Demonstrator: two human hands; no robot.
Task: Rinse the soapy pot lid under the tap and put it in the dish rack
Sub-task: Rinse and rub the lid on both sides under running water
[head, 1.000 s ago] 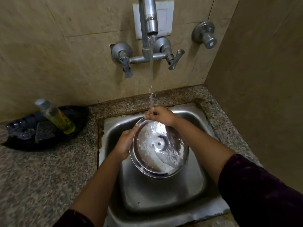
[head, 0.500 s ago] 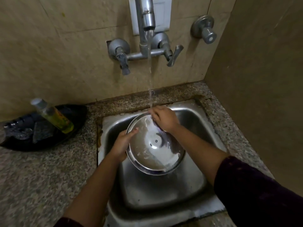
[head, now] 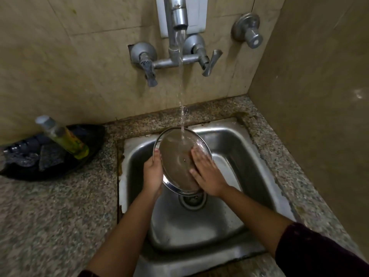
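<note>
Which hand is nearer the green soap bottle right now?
Left. The left hand grips the pot lid's left rim, on the side toward the bottle on the counter. The right hand lies flat on the lid's right side, farther away.

Two bare forearms. Right sleeve (head: pixel 319 254): dark maroon fabric, pushed up above mid-forearm, plain, no markings visible. Left sleeve (head: pixel 87 273): same dark fabric, only its edge visible at the near frame border. No rings visible on the fingers (head: pixel 196 156).

Above the sink (head: pixel 257 156), the left hand (head: pixel 152 174) grips the pot lid (head: pixel 175 156) by its rim; the right hand (head: pixel 207 176) lies flat on it, under the tap (head: pixel 178 15) water.
</note>
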